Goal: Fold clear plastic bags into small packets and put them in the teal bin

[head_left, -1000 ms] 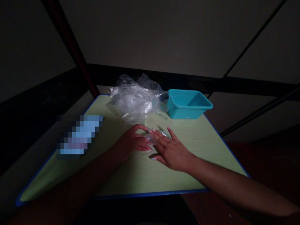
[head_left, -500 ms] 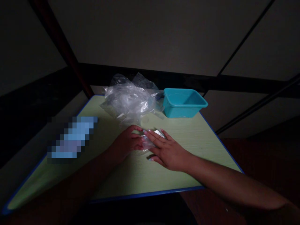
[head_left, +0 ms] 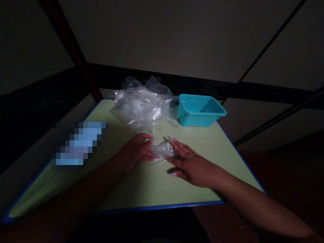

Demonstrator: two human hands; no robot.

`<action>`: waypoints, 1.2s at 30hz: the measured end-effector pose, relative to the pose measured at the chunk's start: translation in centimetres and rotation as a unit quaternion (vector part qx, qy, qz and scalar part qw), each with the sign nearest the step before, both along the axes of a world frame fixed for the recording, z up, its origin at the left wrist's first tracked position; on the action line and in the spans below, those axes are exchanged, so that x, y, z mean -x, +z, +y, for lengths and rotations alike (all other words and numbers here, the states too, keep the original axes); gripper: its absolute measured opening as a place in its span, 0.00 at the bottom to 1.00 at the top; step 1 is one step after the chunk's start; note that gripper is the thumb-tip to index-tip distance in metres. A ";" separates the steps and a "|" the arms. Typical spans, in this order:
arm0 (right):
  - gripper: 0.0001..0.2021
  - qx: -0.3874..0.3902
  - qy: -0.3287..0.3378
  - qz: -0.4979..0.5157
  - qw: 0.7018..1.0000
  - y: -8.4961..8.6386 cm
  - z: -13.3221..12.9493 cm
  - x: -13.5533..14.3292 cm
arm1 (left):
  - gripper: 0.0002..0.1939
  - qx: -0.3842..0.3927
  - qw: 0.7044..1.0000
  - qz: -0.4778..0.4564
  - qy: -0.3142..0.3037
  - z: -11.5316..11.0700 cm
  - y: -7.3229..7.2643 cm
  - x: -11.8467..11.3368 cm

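A small clear plastic bag (head_left: 162,151), folded or flattened, lies on the table between my hands. My left hand (head_left: 138,151) is closed on its left end, the fingertips bent against the plastic. From the other side, my right hand (head_left: 191,162) lies flat over the bag's right end, fingers stretched out and thumb apart. Just beyond my hands sits a loose heap of crumpled clear plastic bags (head_left: 141,104). The underside of the small bag is hidden.
A turquoise plastic bin (head_left: 198,119) stands at the back right of the pale green table (head_left: 141,192), which has a blue edge. A pixelated bluish object (head_left: 81,145) lies at the left. Cabinet-like panels (head_left: 162,40) rise behind the table.
My right hand has slid to the right along the small bag, uncovering more of its middle. My left hand keeps to the left end, nearly in place. The view has shifted slightly.
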State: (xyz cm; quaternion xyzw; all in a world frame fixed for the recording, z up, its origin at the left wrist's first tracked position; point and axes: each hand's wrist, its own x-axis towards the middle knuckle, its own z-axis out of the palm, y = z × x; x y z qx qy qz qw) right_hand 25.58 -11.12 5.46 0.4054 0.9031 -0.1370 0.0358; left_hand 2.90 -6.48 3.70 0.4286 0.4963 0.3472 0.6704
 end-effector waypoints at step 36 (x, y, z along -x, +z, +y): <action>0.35 -0.078 0.020 0.100 0.992 0.0 0.6 -0.8 | 0.11 -0.054 0.996 0.039 -0.062 0.4 -0.8 0.6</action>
